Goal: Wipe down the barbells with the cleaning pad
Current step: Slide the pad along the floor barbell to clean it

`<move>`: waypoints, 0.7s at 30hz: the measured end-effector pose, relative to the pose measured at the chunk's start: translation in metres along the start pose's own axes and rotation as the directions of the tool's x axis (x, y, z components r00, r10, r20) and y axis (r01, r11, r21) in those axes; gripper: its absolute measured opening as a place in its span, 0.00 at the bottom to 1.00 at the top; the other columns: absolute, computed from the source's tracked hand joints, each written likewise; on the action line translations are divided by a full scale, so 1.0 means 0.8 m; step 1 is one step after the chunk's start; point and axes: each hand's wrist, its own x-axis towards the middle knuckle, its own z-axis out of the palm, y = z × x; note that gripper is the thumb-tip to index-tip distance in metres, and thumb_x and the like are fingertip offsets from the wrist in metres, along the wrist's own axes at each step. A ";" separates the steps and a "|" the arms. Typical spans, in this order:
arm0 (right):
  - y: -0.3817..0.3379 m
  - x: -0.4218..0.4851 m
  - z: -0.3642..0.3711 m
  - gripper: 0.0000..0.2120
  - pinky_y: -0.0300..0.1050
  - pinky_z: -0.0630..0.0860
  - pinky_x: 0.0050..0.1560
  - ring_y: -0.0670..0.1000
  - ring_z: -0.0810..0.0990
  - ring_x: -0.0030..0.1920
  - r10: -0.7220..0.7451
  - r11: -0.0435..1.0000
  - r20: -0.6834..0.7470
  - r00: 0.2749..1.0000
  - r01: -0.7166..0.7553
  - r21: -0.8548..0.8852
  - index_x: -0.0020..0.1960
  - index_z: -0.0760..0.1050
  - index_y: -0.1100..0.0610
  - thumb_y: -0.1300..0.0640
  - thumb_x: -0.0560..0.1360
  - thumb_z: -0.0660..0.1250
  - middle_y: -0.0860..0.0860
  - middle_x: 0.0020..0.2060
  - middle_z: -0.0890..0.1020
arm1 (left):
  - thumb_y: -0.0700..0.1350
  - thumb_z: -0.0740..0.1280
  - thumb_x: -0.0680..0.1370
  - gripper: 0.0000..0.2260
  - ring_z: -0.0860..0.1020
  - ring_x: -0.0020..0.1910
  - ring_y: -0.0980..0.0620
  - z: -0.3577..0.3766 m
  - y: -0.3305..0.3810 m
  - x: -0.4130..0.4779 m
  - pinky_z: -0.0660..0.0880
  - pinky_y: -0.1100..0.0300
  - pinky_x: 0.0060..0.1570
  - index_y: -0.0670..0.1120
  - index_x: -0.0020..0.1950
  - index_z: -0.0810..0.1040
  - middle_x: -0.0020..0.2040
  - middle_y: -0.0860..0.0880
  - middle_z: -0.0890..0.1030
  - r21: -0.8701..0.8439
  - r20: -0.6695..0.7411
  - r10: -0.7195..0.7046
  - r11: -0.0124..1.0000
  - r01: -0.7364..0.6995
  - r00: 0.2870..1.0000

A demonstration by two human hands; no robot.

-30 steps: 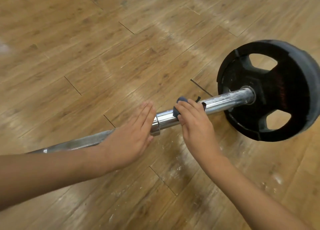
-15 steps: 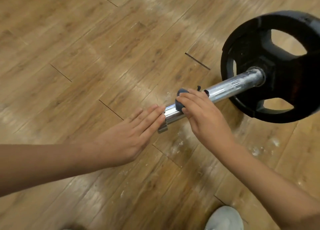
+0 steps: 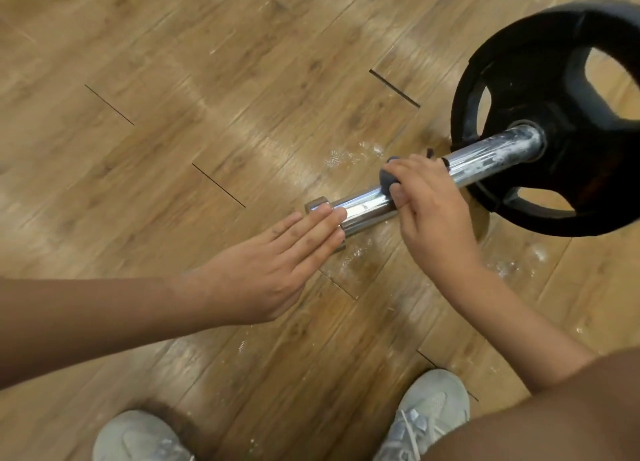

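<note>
A chrome barbell sleeve point(image 3: 491, 155) runs from centre to the right into a black weight plate point(image 3: 554, 114). White dust streaks the sleeve near the plate. My right hand point(image 3: 429, 211) grips a dark blue cleaning pad point(image 3: 386, 178) wrapped over the sleeve. My left hand point(image 3: 277, 263) lies flat with straight fingers, its fingertips resting on the sleeve's collar point(image 3: 317, 206). The bar's shaft is hidden under my left hand and arm.
The barbell lies on a wooden plank floor point(image 3: 207, 96) with white dust specks point(image 3: 346, 155) around the sleeve. My two light grey shoes point(image 3: 429, 412) point(image 3: 138, 440) stand at the bottom edge, close to the bar.
The view has tilted down, bringing both shoes into sight. My right hand with the pad has slid slightly along the sleeve toward the plate. The left hand stays flat at the collar.
</note>
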 end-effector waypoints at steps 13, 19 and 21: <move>-0.032 -0.005 0.002 0.14 0.51 0.71 0.66 0.56 0.75 0.62 -0.196 0.980 0.183 0.963 0.185 0.076 0.61 0.79 0.61 0.58 0.83 0.58 0.53 0.59 0.81 | 0.45 0.58 0.83 0.32 0.50 0.81 0.33 -0.001 -0.003 -0.001 0.63 0.40 0.76 0.31 0.81 0.49 0.81 0.30 0.48 -0.023 0.010 0.007 1.000 -0.007 1.000; -0.010 0.025 -0.005 0.11 0.56 0.71 0.65 0.55 0.76 0.58 -0.035 0.999 0.059 0.998 0.033 0.041 0.59 0.79 0.61 0.61 0.83 0.60 0.53 0.55 0.82 | 0.45 0.60 0.82 0.32 0.52 0.81 0.32 -0.001 -0.013 0.003 0.68 0.39 0.71 0.30 0.80 0.53 0.80 0.29 0.50 -0.029 -0.002 0.009 1.000 -0.009 1.000; -0.023 0.011 0.008 0.12 0.53 0.70 0.67 0.57 0.76 0.62 -0.175 0.983 0.127 0.976 0.167 0.072 0.62 0.79 0.62 0.60 0.83 0.60 0.54 0.59 0.81 | 0.46 0.60 0.82 0.32 0.52 0.81 0.31 0.000 -0.017 0.005 0.68 0.39 0.72 0.30 0.80 0.54 0.80 0.29 0.51 -0.012 -0.002 0.012 1.000 -0.012 1.000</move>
